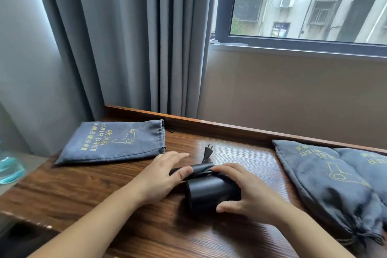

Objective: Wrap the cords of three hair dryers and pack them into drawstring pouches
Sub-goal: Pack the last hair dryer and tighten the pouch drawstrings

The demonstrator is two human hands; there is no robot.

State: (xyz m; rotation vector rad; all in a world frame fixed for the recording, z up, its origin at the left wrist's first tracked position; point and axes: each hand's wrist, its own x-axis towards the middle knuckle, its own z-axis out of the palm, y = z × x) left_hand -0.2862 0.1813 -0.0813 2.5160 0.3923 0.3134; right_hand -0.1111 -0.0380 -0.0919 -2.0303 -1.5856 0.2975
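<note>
**Hair dryer held on the table, one flat pouch beside it**

From my remote post I see a black hair dryer (211,191) lying on its side on the wooden table (134,211), its barrel mouth turned toward the camera. My right hand (249,192) grips the barrel, thumb curled along its near side and fingers over the top. My left hand (165,176) rests against the folded handle with its cord bundled round it, thumb pressed to the bundle, fingers stretched forward and relaxed above the table. The cord's plug (208,151) sticks out just behind the dryer, its two prongs pointing toward the table's raised back edge.

A flat grey drawstring pouch (113,142), printed in yellow with "HAIR DRIER" and a dryer symbol, lies on the table's far left, its gathered mouth facing right, near the left hand but apart from it. At the right edge two filled pouches (326,180) of the same cloth lie side by side, touching, their mouths toward the near edge. Grey curtains (129,37) hang behind the table; a window (303,6) looks onto a pale building.
</note>
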